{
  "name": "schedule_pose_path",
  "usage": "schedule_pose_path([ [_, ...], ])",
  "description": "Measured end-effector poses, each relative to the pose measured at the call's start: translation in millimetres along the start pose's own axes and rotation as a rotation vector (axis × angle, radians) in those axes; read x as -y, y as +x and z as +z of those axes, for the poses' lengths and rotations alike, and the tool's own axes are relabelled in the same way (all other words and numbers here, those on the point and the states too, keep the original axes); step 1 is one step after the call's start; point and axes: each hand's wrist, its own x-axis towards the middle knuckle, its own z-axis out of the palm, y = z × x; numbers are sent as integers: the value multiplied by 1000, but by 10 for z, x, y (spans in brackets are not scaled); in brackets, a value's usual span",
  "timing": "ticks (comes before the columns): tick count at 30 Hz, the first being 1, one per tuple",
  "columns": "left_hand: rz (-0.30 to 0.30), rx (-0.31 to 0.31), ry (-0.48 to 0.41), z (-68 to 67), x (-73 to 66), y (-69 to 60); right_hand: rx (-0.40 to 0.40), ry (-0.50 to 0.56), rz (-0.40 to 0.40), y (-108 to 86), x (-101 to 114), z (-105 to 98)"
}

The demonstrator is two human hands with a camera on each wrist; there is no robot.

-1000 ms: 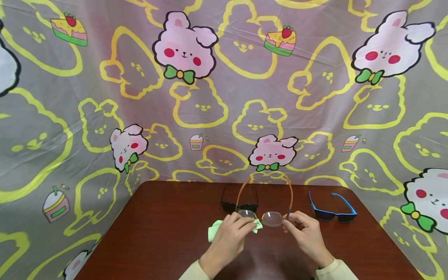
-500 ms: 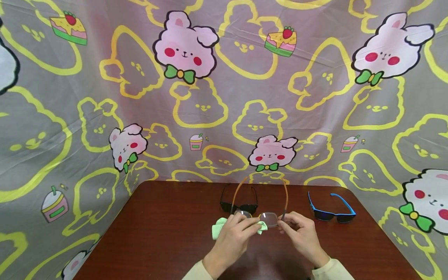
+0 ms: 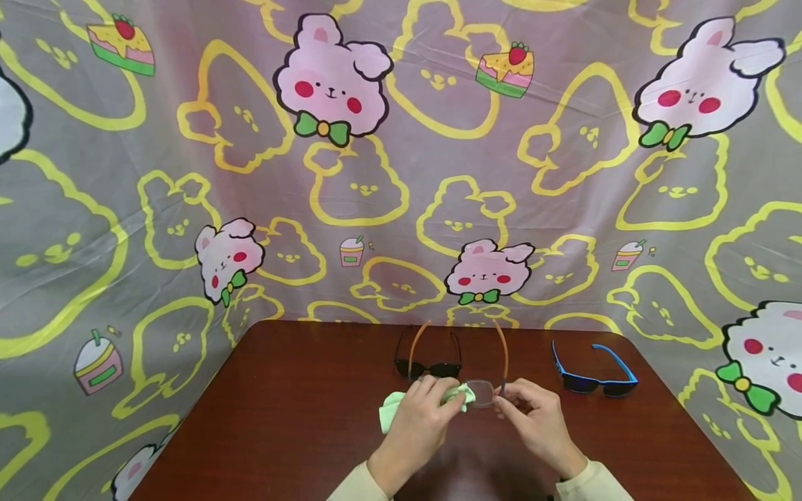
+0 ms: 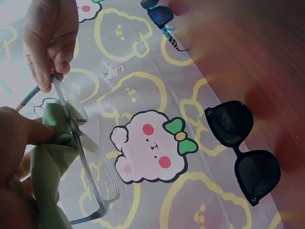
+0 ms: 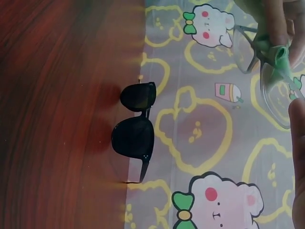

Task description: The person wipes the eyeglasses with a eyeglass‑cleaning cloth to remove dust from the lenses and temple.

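Clear-lensed glasses (image 3: 482, 394) with orange-brown temples are held up off the table, in front of the person and a little right of the middle of the head view; their temples are unfolded and point away from the person, toward the patterned curtain. The left hand (image 3: 426, 417) grips a pale green cloth (image 3: 391, 410), its fingers curled round it at the glasses; part of the cloth lies against the bridge, between the two lenses, and a loose fold hangs out past the outer side of the hand; from the head, this hand hides most of the left lens. The right hand (image 3: 537, 417) pinches the glasses at their right outer corner, by the hinge; both wrists come out of cream sleeves (image 3: 360, 483).

Just beyond the left hand, black sunglasses (image 3: 428, 369) stand on the table, unfolded, lenses toward the person; farther right, beyond the right hand and apart from it, sit unfolded sunglasses with a bright blue frame (image 3: 598, 384); the table (image 3: 282, 403) is dark reddish-brown wood; behind it hangs a grey curtain (image 3: 413, 156) printed with white bunnies, yellow outlines, cake slices and drink cups.
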Motion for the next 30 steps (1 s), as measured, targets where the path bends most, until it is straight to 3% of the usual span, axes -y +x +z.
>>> schedule_pose_path([
  [10, 44, 27, 108, 0, 9, 1, 18, -5, -12, -5, 31, 4],
  [17, 15, 57, 81, -2, 2, 1, 31, 0, -9, -16, 30, -2],
  [30, 10, 32, 39, 32, -11, 30, 40, 41, -54, -21, -8, -8],
])
